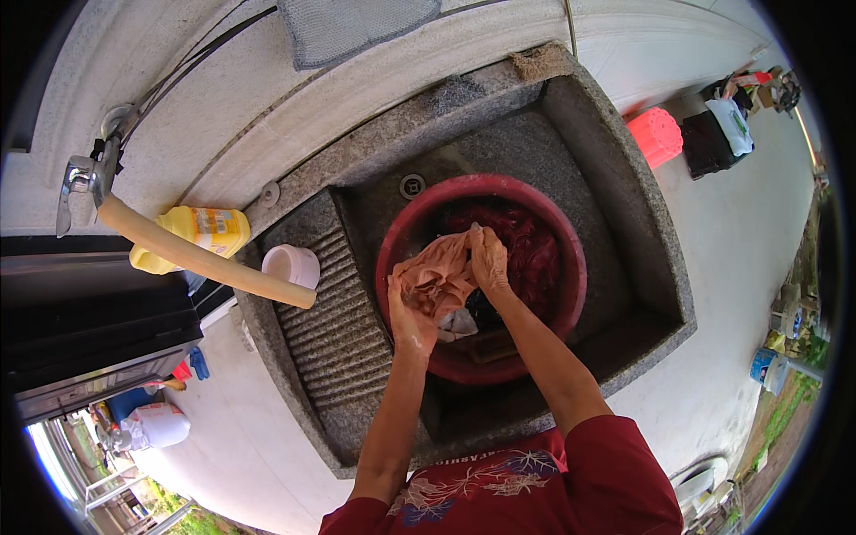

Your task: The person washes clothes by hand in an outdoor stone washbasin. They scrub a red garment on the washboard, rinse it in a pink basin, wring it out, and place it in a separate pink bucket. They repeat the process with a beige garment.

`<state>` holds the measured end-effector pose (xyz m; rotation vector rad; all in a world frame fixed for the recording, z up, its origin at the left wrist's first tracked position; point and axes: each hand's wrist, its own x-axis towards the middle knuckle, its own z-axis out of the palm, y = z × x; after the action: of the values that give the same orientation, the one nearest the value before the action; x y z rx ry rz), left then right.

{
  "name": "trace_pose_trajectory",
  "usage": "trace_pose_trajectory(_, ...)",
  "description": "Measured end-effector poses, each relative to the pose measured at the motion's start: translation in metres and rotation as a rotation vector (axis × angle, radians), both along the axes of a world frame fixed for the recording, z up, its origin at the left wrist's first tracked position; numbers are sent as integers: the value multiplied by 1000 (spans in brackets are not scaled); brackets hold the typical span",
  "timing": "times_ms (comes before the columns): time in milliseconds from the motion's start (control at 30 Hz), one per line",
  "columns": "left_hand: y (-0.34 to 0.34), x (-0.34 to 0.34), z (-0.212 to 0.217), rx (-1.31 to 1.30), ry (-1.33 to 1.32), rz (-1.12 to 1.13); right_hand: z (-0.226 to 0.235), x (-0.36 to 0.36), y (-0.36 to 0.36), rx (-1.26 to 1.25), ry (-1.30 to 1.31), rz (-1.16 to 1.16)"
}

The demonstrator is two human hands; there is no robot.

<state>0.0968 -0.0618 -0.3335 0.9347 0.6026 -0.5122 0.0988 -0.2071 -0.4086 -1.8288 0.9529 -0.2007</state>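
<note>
A bunched salmon-pink cloth (435, 275) is held between my two hands above a round red basin (575, 259). My left hand (410, 316) is curled under the cloth's left side, its fingers partly hidden by the folds. At the cloth's right edge, my right hand (488, 259) pinches the fabric. Inside the basin lie dark red wet clothes (532, 259), with a whitish cloth piece (457, 325) and something dark below my hands. The basin stands in a grey stone sink (615, 178).
A ribbed washboard slope (332, 325) forms the sink's left side, with a small white-pink tub (292, 266) on it. A yellow bottle (203, 234) stands beside. The tap's tan hose (205, 254) reaches over the tub. A drain (412, 185) lies behind the basin; a red bucket (655, 138) stands right of the sink.
</note>
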Motion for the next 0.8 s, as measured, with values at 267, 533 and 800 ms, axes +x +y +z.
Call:
trace_pose_trajectory(267,14,7,-116,1145,-780,-838,-53,-6,28,-661,119,515)
trace_pose_trajectory(533,34,24,-131,609,-292,-755,-55,12,-14,74,179,417)
trace_pose_trajectory(800,33,24,-52,-233,164,-158,41,-29,64,717,-277,379)
